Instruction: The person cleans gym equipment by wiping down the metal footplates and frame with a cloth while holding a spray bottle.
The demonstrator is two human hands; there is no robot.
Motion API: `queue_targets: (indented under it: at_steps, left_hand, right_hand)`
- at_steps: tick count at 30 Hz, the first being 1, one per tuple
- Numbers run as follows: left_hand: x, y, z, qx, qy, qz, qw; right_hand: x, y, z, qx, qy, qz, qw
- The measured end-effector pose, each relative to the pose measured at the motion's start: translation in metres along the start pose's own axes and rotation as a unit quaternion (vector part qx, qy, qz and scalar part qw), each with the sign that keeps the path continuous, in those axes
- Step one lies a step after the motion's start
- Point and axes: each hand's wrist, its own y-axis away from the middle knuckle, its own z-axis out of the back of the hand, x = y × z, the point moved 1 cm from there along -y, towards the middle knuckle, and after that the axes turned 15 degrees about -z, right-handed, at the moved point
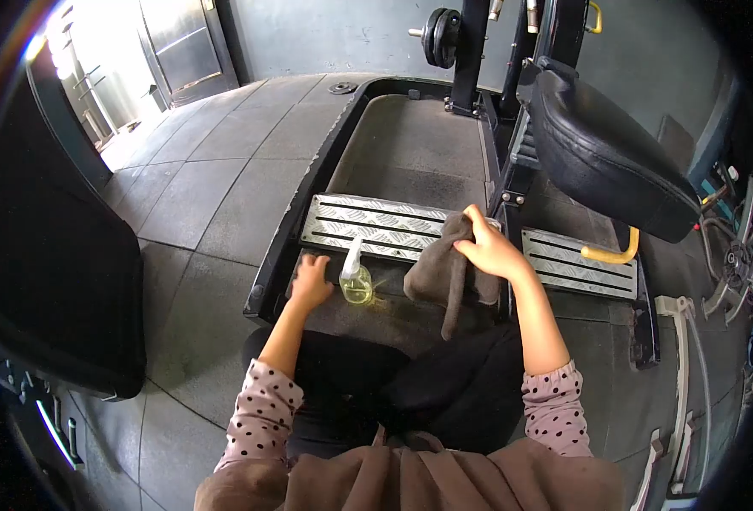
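My right hand (489,245) grips a bunched grey-brown cloth (436,271) by its top, thumb and fingers closed on it. The cloth hangs in folds in front of the silver tread-plate step (329,223) and covers part of it. A clear spray bottle (357,284) with a white nozzle and yellowish liquid stands upright on the dark surface between my hands. Just left of the bottle, and apart from it, is my left hand (312,282), its fingers loosely bent and apart with nothing in them.
A black machine frame (304,183) surrounds the step. At the right are a padded black seat (606,145), a yellow handle (612,255) and a second slotted step (576,262). Weight plates (441,38) hang at the back. A dark pad (61,247) stands at the left.
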Motion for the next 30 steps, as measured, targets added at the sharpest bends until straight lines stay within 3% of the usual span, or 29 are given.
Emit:
queue_targets:
  at_steps: [2,4,6,8,13,16,19,22,23,26,30]
  left_hand:
    - [-0.023,0.0,0.033,-0.179,0.033,-0.031,0.983]
    - [-0.07,-0.009,0.065,-0.204,0.107,-0.158,0.96]
    - [-0.114,-0.019,0.078,-0.129,0.265,-0.286,0.912]
    - [-0.153,-0.021,0.093,-0.054,0.398,-0.279,0.872]
    - [-0.165,-0.041,0.086,-0.008,0.405,-0.223,0.887]
    - [-0.167,-0.04,0.088,-0.01,0.387,-0.214,0.897]
    - [-0.162,-0.04,0.081,-0.116,0.376,-0.284,0.874]
    - [-0.168,-0.033,0.087,-0.073,0.35,-0.262,0.896]
    - [-0.169,-0.033,0.086,-0.036,0.372,-0.245,0.895]
    - [-0.166,-0.034,0.09,-0.078,0.275,-0.268,0.92]
    - [-0.159,-0.04,0.099,-0.134,0.184,-0.35,0.909]
  right_hand:
    - [0.013,0.004,-0.003,0.002,0.004,0.079,0.997]
    - [0.018,-0.005,-0.01,0.02,0.007,0.186,0.982]
    - [0.037,-0.004,-0.018,0.042,-0.08,0.226,0.97]
    - [0.037,-0.012,-0.026,-0.005,-0.04,0.292,0.956]
    - [0.03,-0.002,-0.027,-0.007,-0.021,0.189,0.982]
    - [0.027,0.005,-0.023,0.084,-0.1,0.096,0.987]
    - [0.032,0.014,-0.011,0.093,-0.072,0.109,0.987]
    - [0.016,0.002,-0.01,0.124,0.135,0.079,0.98]
    - [0.012,0.001,-0.011,0.119,0.144,0.072,0.98]
    - [0.004,-0.004,-0.001,0.146,0.242,0.072,0.957]
    - [-0.041,-0.017,0.01,0.125,0.142,0.106,0.976]
